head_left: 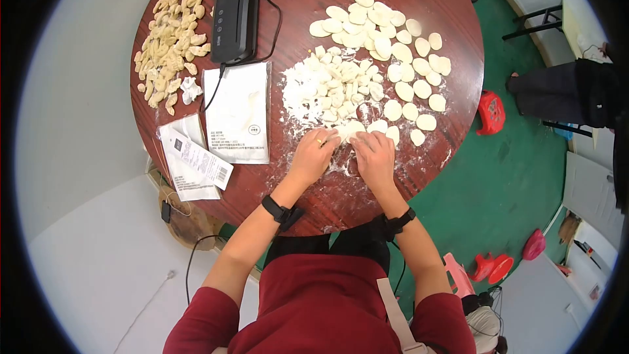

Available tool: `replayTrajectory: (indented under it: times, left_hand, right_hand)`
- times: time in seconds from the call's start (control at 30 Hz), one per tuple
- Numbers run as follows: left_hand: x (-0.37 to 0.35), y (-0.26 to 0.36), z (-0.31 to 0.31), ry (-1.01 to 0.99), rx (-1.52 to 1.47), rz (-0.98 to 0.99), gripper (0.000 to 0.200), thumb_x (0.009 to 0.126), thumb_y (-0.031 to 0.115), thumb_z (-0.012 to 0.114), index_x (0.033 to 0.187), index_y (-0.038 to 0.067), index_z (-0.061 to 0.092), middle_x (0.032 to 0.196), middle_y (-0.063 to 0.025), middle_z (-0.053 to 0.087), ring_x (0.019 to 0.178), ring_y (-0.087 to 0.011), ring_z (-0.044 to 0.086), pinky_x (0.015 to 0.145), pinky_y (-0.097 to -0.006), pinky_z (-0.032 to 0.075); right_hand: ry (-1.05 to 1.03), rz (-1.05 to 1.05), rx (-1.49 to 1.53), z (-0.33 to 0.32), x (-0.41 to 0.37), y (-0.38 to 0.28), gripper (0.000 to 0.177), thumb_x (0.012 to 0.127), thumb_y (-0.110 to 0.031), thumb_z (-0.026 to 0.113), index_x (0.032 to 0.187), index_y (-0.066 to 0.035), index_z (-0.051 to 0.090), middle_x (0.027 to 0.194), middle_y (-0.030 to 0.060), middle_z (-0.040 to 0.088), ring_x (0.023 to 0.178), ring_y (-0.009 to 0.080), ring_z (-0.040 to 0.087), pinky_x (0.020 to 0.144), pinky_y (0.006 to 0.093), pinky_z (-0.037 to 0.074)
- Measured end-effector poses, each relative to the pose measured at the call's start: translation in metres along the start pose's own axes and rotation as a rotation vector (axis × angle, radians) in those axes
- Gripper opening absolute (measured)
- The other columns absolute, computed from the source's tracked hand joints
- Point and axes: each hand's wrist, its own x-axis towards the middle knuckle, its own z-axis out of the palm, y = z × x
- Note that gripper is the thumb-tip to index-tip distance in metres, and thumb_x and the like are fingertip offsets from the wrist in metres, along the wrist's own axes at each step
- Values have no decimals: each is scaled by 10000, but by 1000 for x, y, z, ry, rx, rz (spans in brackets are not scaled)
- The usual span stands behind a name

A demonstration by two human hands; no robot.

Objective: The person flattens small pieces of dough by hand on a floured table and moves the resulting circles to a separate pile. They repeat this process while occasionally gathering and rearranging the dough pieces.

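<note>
Two hands pinching one dough piece, two white packets, one black machine

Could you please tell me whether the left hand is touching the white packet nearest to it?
Apart: the head view plainly shows a strip of reddish tabletop between the left hand and the nearest white packet.

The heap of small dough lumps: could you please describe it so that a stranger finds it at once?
On the round table, find the left hand and right hand. Just beyond them, beside loose white flour, lies the heap. Its lumps are small and chunky, unlike the wide, flat dough rounds at its upper right.
</note>
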Motion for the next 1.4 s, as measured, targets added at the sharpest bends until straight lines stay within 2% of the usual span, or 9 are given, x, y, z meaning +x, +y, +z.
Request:
replayTrajectory:
  times: [0.23, 0.37, 0.5, 0.53, 0.8, 1.1, 1.23, 1.27, 1.4]
  left_hand:
    - [-28, 11, -23, -7, -33, -104, 212, 847, 91, 760, 1052, 62, 710, 1065, -97, 683, 978, -322, 647, 869, -442, 521]
    - [-35, 8, -24, 65, 78, -195, 226, 878, 107, 730, 1096, 63, 690, 1060, -92, 654, 1015, -327, 614, 914, -475, 469]
    - [-2, 11, -9, 256, 293, -323, 328, 892, 66, 694, 1216, 74, 649, 1235, -145, 598, 1156, -383, 526, 1023, -505, 407]
    - [4, 8, -2, 230, 280, -356, 461, 911, 82, 668, 1359, 93, 565, 1393, -188, 483, 1278, -413, 422, 1095, -549, 335]
    - [22, -5, 43, 285, 509, -379, 668, 888, 147, 696, 1503, 142, 435, 1581, -224, 303, 1446, -417, 272, 1173, -636, 164]
    - [23, -4, 41, 238, 448, -403, 721, 903, 274, 687, 1532, 104, 378, 1586, -215, 294, 1458, -417, 251, 1163, -671, 123]
    - [19, -5, 28, 234, 321, -444, 654, 899, 324, 702, 1463, 131, 432, 1519, -182, 340, 1401, -390, 304, 1124, -676, 176]
    - [17, -7, 26, 337, 326, -388, 514, 909, 294, 695, 1358, 110, 524, 1408, -172, 435, 1313, -384, 381, 1099, -615, 250]
    - [6, -8, -2, 205, 127, -377, 379, 909, 271, 702, 1230, 91, 608, 1278, -147, 530, 1211, -361, 468, 1055, -541, 325]
  right_hand:
    - [-157, -124, 106, -36, -12, 4, 145, 811, -126, 771, 948, -106, 730, 1060, 17, 682, 1046, 247, 611, 867, 386, 425]
    - [-38, 47, 208, -35, -15, 12, 86, 839, -90, 760, 917, -105, 726, 1011, 9, 691, 947, 245, 626, 869, 423, 409]
    - [142, 135, -118, -11, 18, 0, 297, 885, -85, 725, 1178, -115, 684, 1165, 67, 654, 1080, 287, 591, 939, 447, 403]
    - [112, 154, -173, 0, 24, -3, 455, 904, -132, 714, 1347, -149, 608, 1297, 94, 589, 1210, 309, 533, 1001, 478, 379]
    - [137, 199, -438, 48, 23, -1, 598, 927, -285, 702, 1494, -208, 527, 1452, 89, 475, 1335, 277, 427, 1053, 513, 297]
    - [112, 209, -318, 50, 21, 3, 598, 931, -304, 701, 1500, -264, 521, 1383, 99, 491, 1278, 278, 462, 1023, 526, 304]
    - [123, 200, -111, 40, 22, 7, 448, 923, -226, 709, 1362, -205, 625, 1230, 64, 582, 1157, 261, 540, 1001, 469, 334]
    - [174, 186, -96, 39, 21, 9, 318, 906, -190, 721, 1220, -173, 675, 1135, 35, 615, 1112, 251, 554, 976, 445, 352]
    - [-2, 142, 55, 14, 17, 19, 250, 888, -208, 739, 1126, -158, 681, 1080, 29, 612, 1089, 255, 558, 946, 448, 363]
